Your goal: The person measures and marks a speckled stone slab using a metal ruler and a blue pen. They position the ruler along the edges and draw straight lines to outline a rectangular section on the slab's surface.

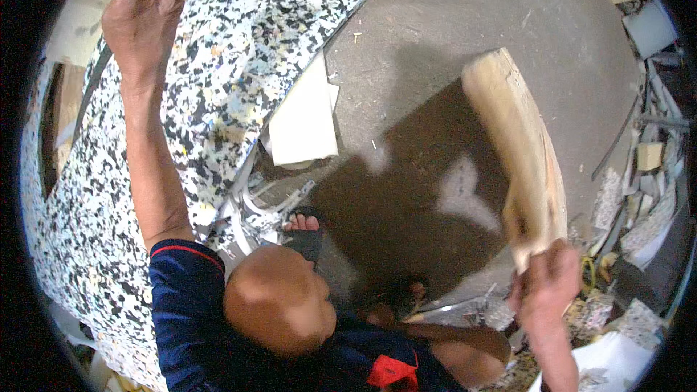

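My right hand [548, 283], at the lower right, is wrapped round the narrow end of a wooden club [526, 138]. The club's thick, rounded end points up and away over the floor, slightly blurred. My left arm reaches far forward across a large speckled foam sheet [225, 51], black, white and pale blue. At the top edge, my left hand [149, 14] has its fingers curled in toward the thumb. The picture's edge cuts off the fingertips, hiding whatever they hold.
White flat pieces [305, 120] lie partly under the sheet's right edge, with pale curled strips [243, 207] nearby. My bent knees and feet are at the bottom. Foam offcuts and scraps [646, 203] pile along the right. The club's shadow falls on the grey floor [435, 14].
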A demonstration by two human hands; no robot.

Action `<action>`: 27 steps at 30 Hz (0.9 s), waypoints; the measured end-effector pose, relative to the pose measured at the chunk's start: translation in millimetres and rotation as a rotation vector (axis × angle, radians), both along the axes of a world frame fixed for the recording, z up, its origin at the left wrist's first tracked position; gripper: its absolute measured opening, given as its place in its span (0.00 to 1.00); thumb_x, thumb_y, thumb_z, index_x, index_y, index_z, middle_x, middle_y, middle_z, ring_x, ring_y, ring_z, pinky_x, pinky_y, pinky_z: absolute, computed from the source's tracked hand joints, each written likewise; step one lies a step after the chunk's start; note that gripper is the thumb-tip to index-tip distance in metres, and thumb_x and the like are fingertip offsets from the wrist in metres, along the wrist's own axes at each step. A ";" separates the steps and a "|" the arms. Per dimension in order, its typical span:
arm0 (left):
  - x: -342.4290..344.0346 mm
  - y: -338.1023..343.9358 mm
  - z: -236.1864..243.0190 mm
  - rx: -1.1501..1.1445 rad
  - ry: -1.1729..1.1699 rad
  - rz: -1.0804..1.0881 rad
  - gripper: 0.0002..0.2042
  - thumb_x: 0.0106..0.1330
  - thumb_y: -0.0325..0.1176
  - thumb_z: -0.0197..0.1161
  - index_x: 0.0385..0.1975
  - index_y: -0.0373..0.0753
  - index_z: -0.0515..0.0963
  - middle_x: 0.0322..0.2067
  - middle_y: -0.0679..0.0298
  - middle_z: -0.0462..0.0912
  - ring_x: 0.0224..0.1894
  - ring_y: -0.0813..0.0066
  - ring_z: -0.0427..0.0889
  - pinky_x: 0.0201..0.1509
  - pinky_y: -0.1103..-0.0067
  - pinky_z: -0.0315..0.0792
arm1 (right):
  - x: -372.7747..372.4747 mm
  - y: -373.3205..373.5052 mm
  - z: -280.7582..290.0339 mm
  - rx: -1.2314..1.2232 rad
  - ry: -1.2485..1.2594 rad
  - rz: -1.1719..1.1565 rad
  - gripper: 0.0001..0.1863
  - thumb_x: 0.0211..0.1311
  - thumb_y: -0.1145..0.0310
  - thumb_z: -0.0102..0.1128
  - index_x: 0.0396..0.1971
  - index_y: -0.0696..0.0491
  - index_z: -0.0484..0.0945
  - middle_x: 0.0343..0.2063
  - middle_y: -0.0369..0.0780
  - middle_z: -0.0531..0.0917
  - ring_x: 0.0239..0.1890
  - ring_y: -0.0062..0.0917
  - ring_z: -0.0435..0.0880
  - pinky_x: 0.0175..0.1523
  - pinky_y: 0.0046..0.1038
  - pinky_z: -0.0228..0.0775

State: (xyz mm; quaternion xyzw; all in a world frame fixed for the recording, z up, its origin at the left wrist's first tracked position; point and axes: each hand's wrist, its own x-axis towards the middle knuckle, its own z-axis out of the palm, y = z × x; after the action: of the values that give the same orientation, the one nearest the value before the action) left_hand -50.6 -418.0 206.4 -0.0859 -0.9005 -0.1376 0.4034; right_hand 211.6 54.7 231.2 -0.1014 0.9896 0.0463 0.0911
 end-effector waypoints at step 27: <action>88.0 228.1 -39.4 -0.027 -0.200 -0.954 0.07 0.67 0.35 0.54 0.38 0.43 0.77 0.30 0.63 0.78 0.34 0.65 0.81 0.35 0.68 0.74 | 61.2 80.0 -19.4 -0.979 -0.117 -0.644 0.21 0.67 0.62 0.60 0.51 0.63 0.77 0.31 0.37 0.80 0.27 0.21 0.80 0.36 0.24 0.76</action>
State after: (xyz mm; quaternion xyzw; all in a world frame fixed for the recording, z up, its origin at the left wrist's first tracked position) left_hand 37.4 -190.0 167.0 -0.4806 -0.7967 -0.3033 0.2056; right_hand 272.8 134.7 211.8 0.1716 0.8701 -0.4516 0.0976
